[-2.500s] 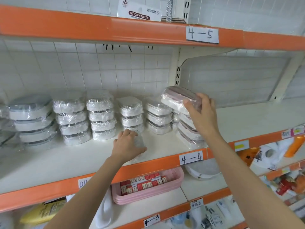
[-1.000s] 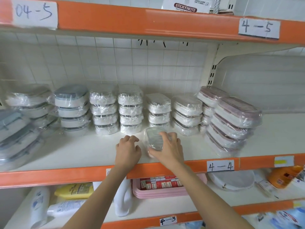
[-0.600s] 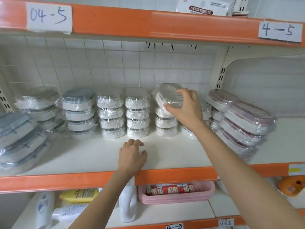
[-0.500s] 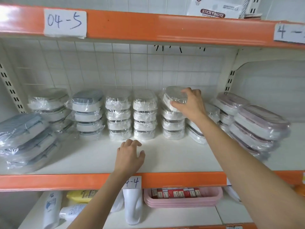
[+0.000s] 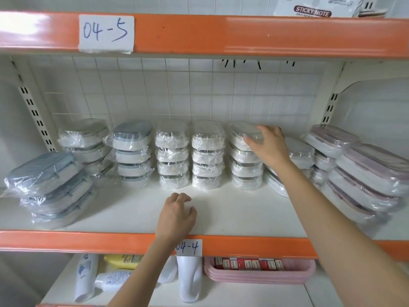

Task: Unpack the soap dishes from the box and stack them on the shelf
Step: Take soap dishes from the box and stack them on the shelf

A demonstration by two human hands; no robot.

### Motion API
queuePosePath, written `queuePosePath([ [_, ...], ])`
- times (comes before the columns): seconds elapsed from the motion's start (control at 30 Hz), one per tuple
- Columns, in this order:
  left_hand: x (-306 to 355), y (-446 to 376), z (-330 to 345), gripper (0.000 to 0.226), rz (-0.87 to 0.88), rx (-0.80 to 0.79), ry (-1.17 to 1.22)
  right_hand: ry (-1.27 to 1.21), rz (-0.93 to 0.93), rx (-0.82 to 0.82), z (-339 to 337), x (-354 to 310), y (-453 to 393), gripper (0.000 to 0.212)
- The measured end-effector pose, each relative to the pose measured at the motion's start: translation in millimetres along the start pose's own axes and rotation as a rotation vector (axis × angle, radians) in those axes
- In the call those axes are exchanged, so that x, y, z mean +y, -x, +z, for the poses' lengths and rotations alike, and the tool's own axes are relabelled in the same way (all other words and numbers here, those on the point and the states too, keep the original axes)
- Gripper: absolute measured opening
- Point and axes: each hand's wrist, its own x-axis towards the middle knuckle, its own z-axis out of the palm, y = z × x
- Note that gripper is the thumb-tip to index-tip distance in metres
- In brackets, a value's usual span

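so the right hand [image 5: 269,146] just set that soap dish [image 5: 242,135] on top of the stack left of the pink dishes [image 5: 363,171], fingers flat on it; left hand [image 5: 177,214] loosely curled on the shelf [image 5: 232,218], one more dish done

"04-5", "04-4" labels [image 5: 106,33]; "STICKY NOTE" pack [image 5: 312,11]

Two bare arms reach forward, hands apart.

The left hand [image 5: 177,214] lies low, palm down, with fingers loosely curled and holding nothing; its forearm comes up from the bottom edge. The right hand [image 5: 269,145] is higher and further forward, palm down, fingers nearly straight and spread; its long forearm enters from the lower right corner.
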Motion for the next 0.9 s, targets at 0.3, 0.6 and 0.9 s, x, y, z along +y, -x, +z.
queuePosePath([
  [0.3,14.5,39.6,-33.3,0.017,-0.07,0.129,0.288,-0.603,0.133,0.031,-10.0,35.2,148.2,0.011],
  [0.6,18.0,139.2,-70.3,0.016,-0.568,0.276,0.785,-0.813,0.36,-0.199,-4.6,64.6,230.0,0.016],
  [0.9,16.0,248.4,-107.8,0.018,-0.813,0.534,0.677,-0.905,0.303,-0.566,29.9,27.4,277.3,0.018],
])
